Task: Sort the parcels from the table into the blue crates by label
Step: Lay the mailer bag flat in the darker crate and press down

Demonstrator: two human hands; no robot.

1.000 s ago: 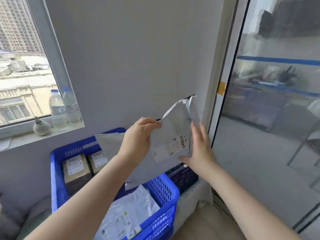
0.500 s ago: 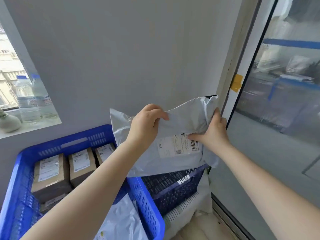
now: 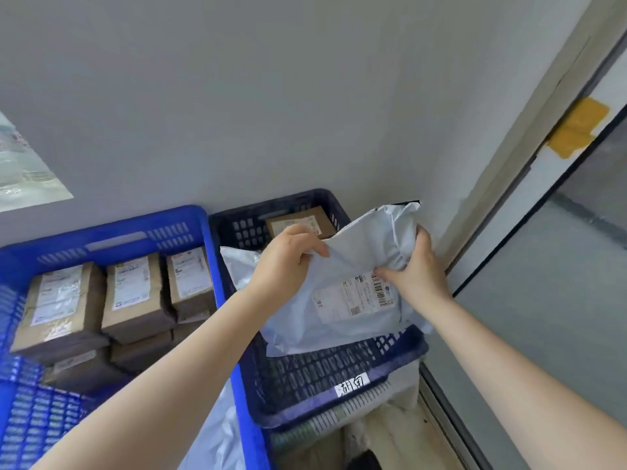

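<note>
A grey plastic mailer parcel [image 3: 339,320] with a white barcode label hangs over the dark blue crate [image 3: 325,374], its lower edge draped over the crate's front rim. My left hand [image 3: 288,262] grips the parcel's upper left edge. My right hand [image 3: 417,273] grips its crumpled right side, thumb on the label. A brown box [image 3: 298,222] lies at the back of this crate. The bright blue crate [image 3: 142,228] to the left holds several brown labelled boxes [image 3: 135,296].
A grey wall stands behind both crates. To the right is a glass door frame with a yellow tape patch [image 3: 576,130]. A white handwritten tag [image 3: 353,385] is stuck on the dark crate's front. Another grey mailer [image 3: 217,432] shows below my left arm.
Both hands have brought the parcel down and right, from above the bright blue crate to over the dark blue crate. My view has tilted down toward the crates.
</note>
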